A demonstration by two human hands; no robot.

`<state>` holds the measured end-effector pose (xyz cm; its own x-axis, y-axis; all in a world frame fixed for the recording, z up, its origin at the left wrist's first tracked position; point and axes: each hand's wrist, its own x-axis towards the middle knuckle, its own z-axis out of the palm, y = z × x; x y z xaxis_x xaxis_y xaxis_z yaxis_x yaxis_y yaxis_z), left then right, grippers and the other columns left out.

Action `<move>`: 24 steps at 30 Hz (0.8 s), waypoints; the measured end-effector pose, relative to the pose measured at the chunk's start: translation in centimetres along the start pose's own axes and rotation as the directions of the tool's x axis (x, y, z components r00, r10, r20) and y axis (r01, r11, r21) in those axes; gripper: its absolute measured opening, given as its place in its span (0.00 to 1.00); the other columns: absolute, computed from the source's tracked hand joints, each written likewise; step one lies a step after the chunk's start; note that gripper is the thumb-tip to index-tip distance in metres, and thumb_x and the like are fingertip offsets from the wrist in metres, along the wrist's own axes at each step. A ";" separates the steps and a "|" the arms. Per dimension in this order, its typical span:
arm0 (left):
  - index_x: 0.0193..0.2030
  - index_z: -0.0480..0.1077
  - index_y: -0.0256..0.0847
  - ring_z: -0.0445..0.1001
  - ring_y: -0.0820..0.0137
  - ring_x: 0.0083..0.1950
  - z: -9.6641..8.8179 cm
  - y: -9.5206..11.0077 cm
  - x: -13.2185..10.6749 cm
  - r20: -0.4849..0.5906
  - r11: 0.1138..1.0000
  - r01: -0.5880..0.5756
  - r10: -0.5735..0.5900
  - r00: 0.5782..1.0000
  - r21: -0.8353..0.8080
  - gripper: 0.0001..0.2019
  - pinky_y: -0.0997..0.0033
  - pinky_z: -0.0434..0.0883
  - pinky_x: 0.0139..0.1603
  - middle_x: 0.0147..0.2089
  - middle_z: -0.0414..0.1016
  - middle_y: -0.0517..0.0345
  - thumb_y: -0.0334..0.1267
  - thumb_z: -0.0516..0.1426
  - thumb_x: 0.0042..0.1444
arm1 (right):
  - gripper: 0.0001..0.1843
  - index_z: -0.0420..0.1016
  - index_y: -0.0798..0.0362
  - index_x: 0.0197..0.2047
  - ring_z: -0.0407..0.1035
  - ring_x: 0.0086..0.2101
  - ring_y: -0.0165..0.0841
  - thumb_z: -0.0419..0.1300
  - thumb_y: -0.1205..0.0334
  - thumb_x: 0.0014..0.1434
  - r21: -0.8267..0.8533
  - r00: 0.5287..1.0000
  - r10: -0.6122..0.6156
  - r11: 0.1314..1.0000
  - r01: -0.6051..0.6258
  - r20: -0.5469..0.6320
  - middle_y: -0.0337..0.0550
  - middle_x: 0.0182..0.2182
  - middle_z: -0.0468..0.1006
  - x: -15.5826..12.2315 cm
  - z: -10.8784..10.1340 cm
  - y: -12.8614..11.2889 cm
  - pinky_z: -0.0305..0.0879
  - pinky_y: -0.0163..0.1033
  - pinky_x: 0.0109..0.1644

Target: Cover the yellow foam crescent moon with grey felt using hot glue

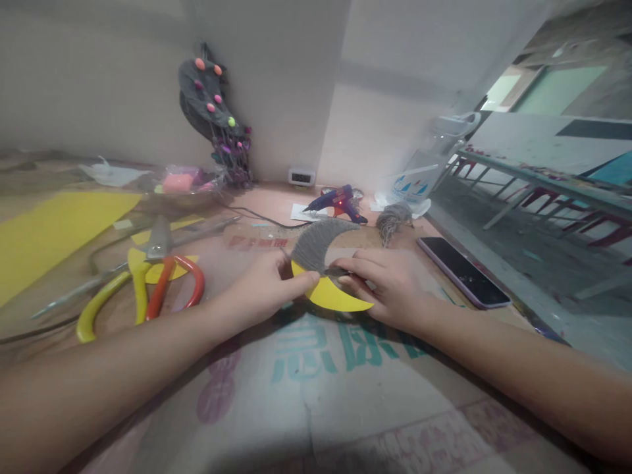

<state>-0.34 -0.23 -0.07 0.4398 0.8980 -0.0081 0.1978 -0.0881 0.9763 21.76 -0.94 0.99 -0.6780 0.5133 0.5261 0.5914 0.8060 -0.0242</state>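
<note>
A yellow crescent-shaped cutout (333, 296) lies on the table in front of me, its upper part wound in grey yarn (316, 247). My left hand (264, 283) is closed, pinching the crescent at its left edge. My right hand (388, 283) is closed too, its fingertips pressing the yarn against the crescent near the boundary between grey and yellow. A loose bundle of grey yarn (392, 220) sits behind, to the right.
Two pairs of scissors, yellow-handled (111, 303) and orange-handled (178, 286), lie at left on yellow scraps. A blue glue gun (338, 201), a phone (461, 270) near the table's right edge, a yellow sheet (49, 230) and a dark decorated hanging piece (212, 112) are around.
</note>
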 end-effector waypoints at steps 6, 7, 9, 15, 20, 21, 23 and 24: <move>0.35 0.74 0.39 0.77 0.64 0.38 0.0 0.0 -0.1 0.003 1.000 -0.002 0.002 1.000 0.002 0.09 0.70 0.72 0.37 0.36 0.80 0.57 0.41 0.58 0.52 | 0.12 0.74 0.57 0.45 0.66 0.29 0.31 0.52 0.61 0.66 -0.028 1.000 -0.007 1.000 0.008 0.017 0.45 0.31 0.76 0.0 -0.1 -0.1 0.57 0.36 0.32; 0.36 0.74 0.39 0.77 0.64 0.39 0.0 0.0 -0.1 0.000 1.000 0.001 -0.001 1.000 -0.002 0.09 0.69 0.72 0.38 0.37 0.80 0.57 0.41 0.58 0.52 | 0.12 0.74 0.57 0.45 0.66 0.29 0.31 0.52 0.61 0.66 -0.029 1.000 -0.009 1.000 0.010 0.015 0.45 0.31 0.76 0.1 -0.1 -0.1 0.58 0.36 0.32; 0.39 0.74 0.39 0.77 0.64 0.41 0.1 0.1 -0.2 -0.004 1.000 -0.004 0.004 1.000 -0.014 0.10 0.69 0.72 0.40 0.39 0.80 0.57 0.40 0.59 0.51 | 0.12 0.74 0.57 0.45 0.67 0.30 0.31 0.52 0.62 0.66 -0.033 1.000 -0.017 0.999 0.017 0.008 0.45 0.32 0.77 0.1 -0.2 -0.1 0.58 0.36 0.33; 0.40 0.74 0.39 0.77 0.65 0.40 0.1 0.2 -0.2 -0.001 1.000 0.008 -0.008 1.000 -0.023 0.11 0.70 0.72 0.39 0.39 0.80 0.57 0.41 0.59 0.52 | 0.12 0.74 0.58 0.45 0.66 0.29 0.31 0.51 0.62 0.66 -0.010 1.000 -0.028 1.000 0.028 -0.003 0.45 0.30 0.76 0.1 0.0 0.0 0.58 0.35 0.32; 0.36 0.74 0.38 0.74 0.68 0.33 0.0 -0.1 0.0 0.000 1.000 0.017 -0.017 1.000 -0.001 0.10 0.72 0.70 0.33 0.32 0.78 0.59 0.43 0.58 0.53 | 0.13 0.74 0.60 0.45 0.65 0.28 0.30 0.53 0.61 0.66 0.034 0.999 0.014 0.999 -0.013 -0.035 0.44 0.29 0.75 -0.1 0.1 0.0 0.58 0.35 0.34; 0.36 0.74 0.38 0.74 0.68 0.33 0.0 -0.1 0.0 0.002 1.000 0.014 -0.014 1.000 -0.005 0.10 0.72 0.70 0.33 0.31 0.77 0.59 0.43 0.58 0.53 | 0.13 0.74 0.60 0.45 0.65 0.28 0.30 0.53 0.61 0.66 0.035 0.999 0.014 0.999 -0.013 -0.042 0.44 0.29 0.75 -0.1 0.1 0.0 0.58 0.35 0.34; 0.36 0.74 0.38 0.74 0.68 0.33 -0.1 -0.2 0.1 0.013 1.000 0.007 -0.007 1.000 -0.017 0.10 0.72 0.70 0.34 0.33 0.78 0.59 0.43 0.58 0.53 | 0.13 0.74 0.60 0.45 0.65 0.29 0.31 0.53 0.61 0.66 0.031 0.999 0.008 1.000 -0.007 -0.033 0.45 0.30 0.75 0.0 0.1 0.0 0.58 0.35 0.33; 0.36 0.74 0.38 0.74 0.68 0.34 -0.1 -0.3 0.1 0.017 1.000 0.000 0.001 1.000 -0.022 0.10 0.72 0.70 0.34 0.33 0.78 0.59 0.43 0.58 0.53 | 0.13 0.74 0.60 0.45 0.65 0.29 0.31 0.53 0.61 0.66 0.029 1.000 0.004 1.000 -0.003 -0.025 0.46 0.30 0.76 0.0 0.1 0.0 0.58 0.36 0.34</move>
<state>-0.43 -0.09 -0.33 0.4552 0.8903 -0.0111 0.1783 -0.0789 0.9808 21.77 -0.90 0.90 -0.6646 0.5092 0.5468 0.5810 0.8124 -0.0503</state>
